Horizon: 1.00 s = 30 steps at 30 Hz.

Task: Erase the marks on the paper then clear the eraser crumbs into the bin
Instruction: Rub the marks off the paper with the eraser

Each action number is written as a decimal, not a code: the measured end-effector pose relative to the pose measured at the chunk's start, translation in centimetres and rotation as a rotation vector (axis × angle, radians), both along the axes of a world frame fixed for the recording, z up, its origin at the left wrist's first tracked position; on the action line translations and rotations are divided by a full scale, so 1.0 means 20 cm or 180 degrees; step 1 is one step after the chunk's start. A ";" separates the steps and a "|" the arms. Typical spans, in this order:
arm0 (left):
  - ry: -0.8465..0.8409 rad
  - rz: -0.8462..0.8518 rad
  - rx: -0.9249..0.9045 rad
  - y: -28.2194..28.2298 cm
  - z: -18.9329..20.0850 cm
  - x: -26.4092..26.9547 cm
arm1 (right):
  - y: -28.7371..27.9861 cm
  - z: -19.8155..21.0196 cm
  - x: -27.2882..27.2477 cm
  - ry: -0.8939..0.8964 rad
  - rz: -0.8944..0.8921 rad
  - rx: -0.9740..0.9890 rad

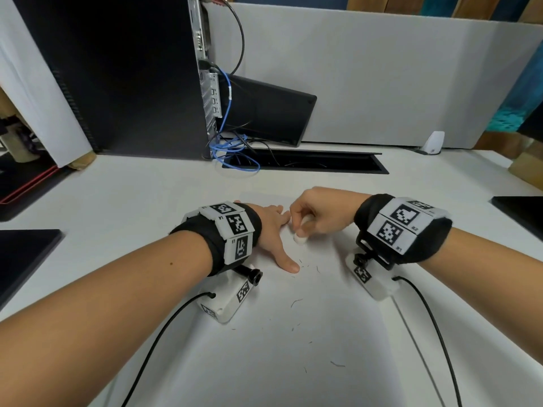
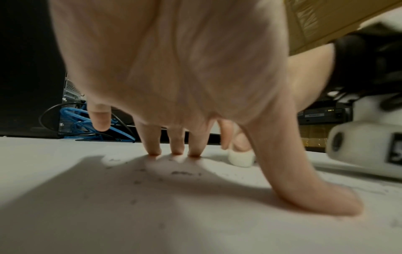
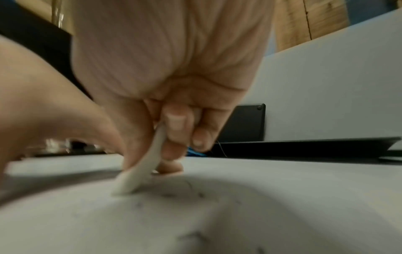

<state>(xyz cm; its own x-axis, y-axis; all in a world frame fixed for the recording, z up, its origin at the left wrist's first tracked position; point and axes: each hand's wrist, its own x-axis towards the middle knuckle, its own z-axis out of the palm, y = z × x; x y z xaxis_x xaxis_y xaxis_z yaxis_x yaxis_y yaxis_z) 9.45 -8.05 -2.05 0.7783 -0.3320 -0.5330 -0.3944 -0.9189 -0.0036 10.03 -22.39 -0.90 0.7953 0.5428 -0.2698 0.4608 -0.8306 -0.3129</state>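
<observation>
Pressing down at the centre of the head view, the left hand (image 1: pixel 271 230) lies spread on the paper (image 1: pixel 311 289), fingers straight and holding nothing. In the left wrist view, three fingertips (image 2: pixel 177 152) and the thumb touch the sheet, while the little finger is lifted. Just to its right in the head view, the right hand (image 1: pixel 318 214) pinches the white eraser (image 1: pixel 300 238) between thumb and curled fingers. The eraser is tilted, with its lower end touching the paper. Dark eraser crumbs (image 1: pixel 296 302) are scattered over the paper below both hands, toward the bottom of the frame. A black computer tower (image 1: pixel 117 71) stands on the white desk (image 1: pixel 117 195) at upper left, with blue cables (image 1: pixel 235 151) beside its base.
</observation>
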 end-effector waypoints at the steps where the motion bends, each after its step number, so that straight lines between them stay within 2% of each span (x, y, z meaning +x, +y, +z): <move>1: 0.0000 -0.0002 -0.0024 0.00 0.00 0.00 | 0.01 0.00 0.01 -0.0154 -0.0033 0.0016; 4: -0.0034 -0.0011 -0.0025 0.00 -0.01 0.00 | 0.00 -0.02 0.00 -0.0226 -0.0068 0.0077; 9: -0.0045 -0.0003 0.0036 0.00 0.00 -0.01 | -0.03 -0.02 -0.03 0.0213 -0.0206 0.0241; 14: -0.0021 0.0031 0.0041 0.00 0.01 -0.02 | -0.02 -0.03 0.00 -0.0020 -0.0431 0.0340; 18: -0.0043 0.0036 0.0067 0.00 0.01 -0.02 | -0.04 -0.03 -0.06 0.0777 -0.0250 0.0430; 19: -0.0043 0.0030 0.0054 0.00 0.01 -0.02 | -0.03 -0.03 -0.06 0.0778 -0.0221 0.0423; 22: -0.0029 0.0007 0.0023 0.00 0.01 -0.02 | 0.00 -0.03 -0.02 -0.0112 -0.0277 0.0380; 24: -0.0036 0.0015 0.0028 0.00 0.01 -0.02 | 0.01 -0.03 -0.01 -0.0343 -0.0326 0.0381; 25: -0.0043 0.0010 0.0040 0.00 0.01 -0.02 | 0.01 -0.03 -0.01 -0.0169 -0.0334 0.0402; 28: -0.0054 -0.0002 0.0083 0.00 0.01 -0.02 | -0.04 -0.03 -0.05 0.0841 -0.0213 0.0474; 29: -0.0056 -0.0007 0.0083 0.00 0.01 -0.02 | -0.04 -0.03 -0.06 0.0880 -0.0177 0.0474; 30: -0.0059 -0.0011 0.0076 0.00 0.01 -0.02 | -0.04 -0.03 -0.05 0.0659 -0.0181 0.0443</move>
<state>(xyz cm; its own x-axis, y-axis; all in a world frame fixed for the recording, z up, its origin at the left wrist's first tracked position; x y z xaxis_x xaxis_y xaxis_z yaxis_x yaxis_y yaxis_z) 9.10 -8.09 -1.90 0.7870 -0.3221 -0.5263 -0.3972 -0.9171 -0.0327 8.96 -23.14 -1.56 0.7612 0.5421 -0.3559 0.3288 -0.7957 -0.5087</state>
